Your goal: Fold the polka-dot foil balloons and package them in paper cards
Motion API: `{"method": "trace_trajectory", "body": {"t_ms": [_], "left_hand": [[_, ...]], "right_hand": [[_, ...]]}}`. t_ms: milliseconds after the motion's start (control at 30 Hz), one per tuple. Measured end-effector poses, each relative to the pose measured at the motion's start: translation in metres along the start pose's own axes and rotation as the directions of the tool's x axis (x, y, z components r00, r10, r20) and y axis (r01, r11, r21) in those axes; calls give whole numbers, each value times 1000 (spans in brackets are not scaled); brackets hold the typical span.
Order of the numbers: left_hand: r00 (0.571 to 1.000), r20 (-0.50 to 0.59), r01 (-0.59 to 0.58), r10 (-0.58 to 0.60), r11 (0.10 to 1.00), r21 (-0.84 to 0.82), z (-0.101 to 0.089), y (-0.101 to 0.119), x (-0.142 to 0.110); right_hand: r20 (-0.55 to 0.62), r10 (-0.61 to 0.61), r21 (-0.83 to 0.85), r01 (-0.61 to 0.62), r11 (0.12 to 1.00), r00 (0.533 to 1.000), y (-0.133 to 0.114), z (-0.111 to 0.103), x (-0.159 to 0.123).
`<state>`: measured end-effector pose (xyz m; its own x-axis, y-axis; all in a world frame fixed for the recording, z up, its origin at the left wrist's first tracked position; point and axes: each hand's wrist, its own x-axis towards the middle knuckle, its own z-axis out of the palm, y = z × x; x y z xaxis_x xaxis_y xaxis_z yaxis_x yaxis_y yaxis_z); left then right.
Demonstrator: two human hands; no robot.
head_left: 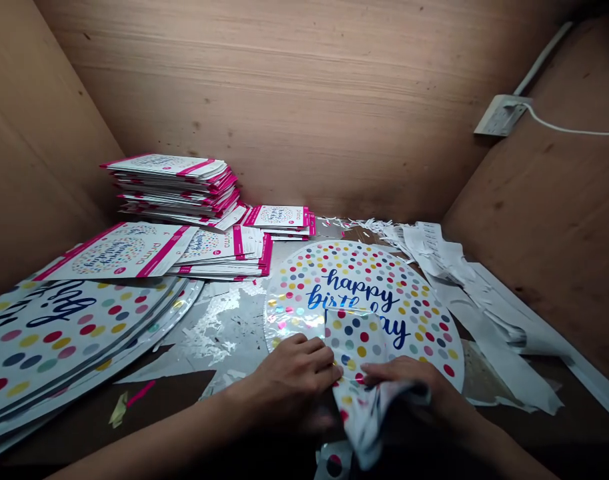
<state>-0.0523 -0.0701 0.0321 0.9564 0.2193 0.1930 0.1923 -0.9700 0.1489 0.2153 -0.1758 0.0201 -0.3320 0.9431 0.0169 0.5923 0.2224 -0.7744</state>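
A flat round foil balloon point(427, 310), white with coloured dots and blue "happy birthday" lettering, lies in front of me. Over its near part is a folded dotted foil balloon point(357, 337), its loose end hanging crumpled toward my body. My left hand point(297, 367) has its fingers curled closed on the left edge of the folded foil. On the other side, my right hand point(414, 380) grips it with the thumb on top; the right fingers are partly hidden under the drooping foil. A small dotted piece point(334, 460) shows below, at the bottom edge.
Several flat round balloons point(84, 327) are stacked at left, with a printed packet point(119, 250) on top. Behind stand a tall packet stack point(177, 190) and smaller piles point(224, 257). White paper strips point(489, 333) lie at right. A socket point(501, 115) with cables is on the wooden wall.
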Motion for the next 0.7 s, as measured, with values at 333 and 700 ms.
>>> {"method": "trace_trajectory", "body": {"t_ms": [333, 700], "left_hand": [[840, -37, 503, -542, 802, -323, 11, 2, 6], [979, 162, 140, -126, 987, -77, 3, 1, -10]], "right_hand": [[-196, 435, 296, -370, 881, 879, -7, -1, 27], [-208, 337, 160, -307, 938, 918, 9, -9, 44]]}}
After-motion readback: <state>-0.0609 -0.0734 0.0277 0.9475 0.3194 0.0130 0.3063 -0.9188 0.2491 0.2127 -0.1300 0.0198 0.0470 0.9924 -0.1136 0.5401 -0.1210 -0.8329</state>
